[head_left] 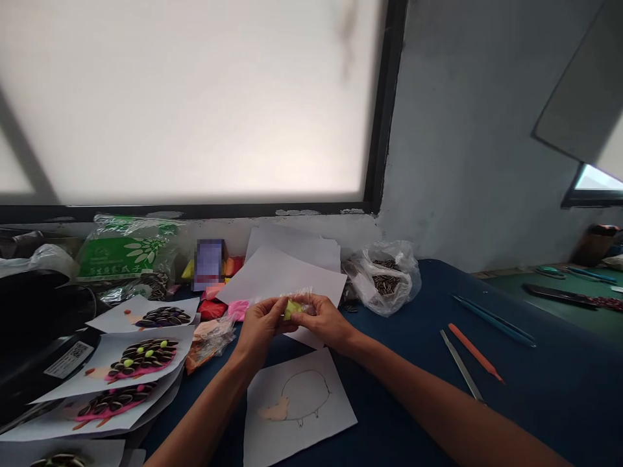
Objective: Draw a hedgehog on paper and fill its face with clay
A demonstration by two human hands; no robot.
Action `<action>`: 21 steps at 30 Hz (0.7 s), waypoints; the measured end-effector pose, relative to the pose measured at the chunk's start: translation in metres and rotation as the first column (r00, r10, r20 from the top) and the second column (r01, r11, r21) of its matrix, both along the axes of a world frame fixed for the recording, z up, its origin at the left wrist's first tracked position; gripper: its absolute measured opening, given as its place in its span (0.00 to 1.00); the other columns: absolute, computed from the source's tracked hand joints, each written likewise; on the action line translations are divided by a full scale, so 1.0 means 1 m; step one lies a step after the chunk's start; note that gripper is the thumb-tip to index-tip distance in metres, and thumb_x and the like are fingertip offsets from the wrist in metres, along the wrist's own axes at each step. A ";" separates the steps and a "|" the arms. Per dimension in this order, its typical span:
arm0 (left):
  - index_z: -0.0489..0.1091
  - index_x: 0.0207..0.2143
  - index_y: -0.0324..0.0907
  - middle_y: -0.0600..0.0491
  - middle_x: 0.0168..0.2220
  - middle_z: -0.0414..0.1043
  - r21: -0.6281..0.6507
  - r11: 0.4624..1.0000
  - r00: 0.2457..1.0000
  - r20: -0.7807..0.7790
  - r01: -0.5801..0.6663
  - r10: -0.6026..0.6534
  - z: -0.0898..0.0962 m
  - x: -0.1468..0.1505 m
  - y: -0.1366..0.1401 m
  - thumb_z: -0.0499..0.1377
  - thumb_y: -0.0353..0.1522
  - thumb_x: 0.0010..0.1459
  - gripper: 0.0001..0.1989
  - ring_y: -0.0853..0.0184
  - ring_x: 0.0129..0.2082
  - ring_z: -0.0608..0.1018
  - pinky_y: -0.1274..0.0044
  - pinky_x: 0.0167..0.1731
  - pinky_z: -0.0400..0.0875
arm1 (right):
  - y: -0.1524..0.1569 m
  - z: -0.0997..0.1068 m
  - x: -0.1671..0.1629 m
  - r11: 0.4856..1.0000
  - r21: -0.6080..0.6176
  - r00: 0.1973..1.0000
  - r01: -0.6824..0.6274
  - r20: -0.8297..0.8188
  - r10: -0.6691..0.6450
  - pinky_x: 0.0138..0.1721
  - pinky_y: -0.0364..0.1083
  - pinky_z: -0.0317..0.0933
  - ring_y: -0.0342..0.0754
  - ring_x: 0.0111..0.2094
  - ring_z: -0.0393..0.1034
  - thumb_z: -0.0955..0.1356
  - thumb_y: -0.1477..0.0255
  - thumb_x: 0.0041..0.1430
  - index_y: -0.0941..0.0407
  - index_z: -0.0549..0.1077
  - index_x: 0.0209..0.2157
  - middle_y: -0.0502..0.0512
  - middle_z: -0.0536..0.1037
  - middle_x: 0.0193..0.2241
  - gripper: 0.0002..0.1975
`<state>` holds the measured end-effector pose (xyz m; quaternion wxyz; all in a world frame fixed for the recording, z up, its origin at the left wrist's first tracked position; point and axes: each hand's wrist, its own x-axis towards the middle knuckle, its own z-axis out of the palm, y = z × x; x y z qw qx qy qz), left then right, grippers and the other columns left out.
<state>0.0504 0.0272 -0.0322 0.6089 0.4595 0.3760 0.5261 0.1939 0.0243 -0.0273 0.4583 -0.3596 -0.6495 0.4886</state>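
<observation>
My left hand (259, 325) and my right hand (331, 320) meet above the table, both pinching a small clear packet of yellow-green modelling clay (292, 309). The fingers partly cover it. Below them lies a white sheet (335, 415) with a pencil outline of a round-backed animal with short legs. Peach clay (276, 410) fills its head; the round body is bare paper. Pink clay (238, 310), red clay (212, 310) and an orange clay packet (204, 344) lie beside my left hand.
Finished seed-and-clay animal pictures (146, 353) overlap at the left. Behind stand a green seed bag (124, 250), blank paper (292, 272) and a plastic bag of striped seeds (387, 282). An orange tool (474, 352), a metal blade-like tool (460, 364) and a blue pen-like tool (494, 319) lie right.
</observation>
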 end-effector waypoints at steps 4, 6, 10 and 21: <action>0.73 0.32 0.37 0.53 0.25 0.75 -0.046 0.999 0.999 -0.033 -0.006 0.004 0.001 -0.003 0.000 0.70 0.45 0.41 0.22 0.69 0.21 0.77 0.77 0.24 0.75 | -0.002 -0.001 -0.001 0.999 -0.007 0.999 0.046 0.005 -0.046 0.40 0.47 0.64 0.48 0.35 0.72 0.72 0.70 0.47 0.58 0.76 0.36 0.50 0.76 0.30 0.11; 0.73 0.31 0.38 0.53 0.24 0.74 -0.046 0.999 0.997 -0.075 0.014 -0.017 0.004 -0.004 -0.001 0.69 0.46 0.41 0.23 0.70 0.20 0.76 0.78 0.23 0.74 | -0.005 0.000 -0.001 0.999 -0.014 0.999 0.049 0.015 -0.049 0.37 0.46 0.63 0.46 0.33 0.70 0.73 0.71 0.46 0.58 0.75 0.33 0.50 0.75 0.29 0.10; 0.72 0.24 0.37 0.53 0.22 0.72 0.047 0.999 0.971 -0.236 -0.010 0.021 0.006 -0.006 0.000 0.67 0.50 0.39 0.24 0.70 0.23 0.73 0.81 0.22 0.68 | -0.008 0.003 -0.001 0.998 -0.021 0.998 0.062 0.035 -0.061 0.37 0.46 0.62 0.48 0.34 0.70 0.74 0.66 0.46 0.59 0.75 0.31 0.51 0.75 0.29 0.12; 0.60 0.15 0.42 0.61 0.11 0.56 0.262 0.961 0.906 -0.382 -0.084 0.184 0.003 -0.006 0.003 0.60 0.52 0.48 0.25 0.75 0.14 0.59 0.81 0.17 0.52 | -0.005 0.003 -0.001 0.999 -0.041 1.000 -0.012 0.002 0.012 0.36 0.45 0.61 0.45 0.30 0.69 0.73 0.63 0.45 0.59 0.78 0.27 0.50 0.76 0.24 0.13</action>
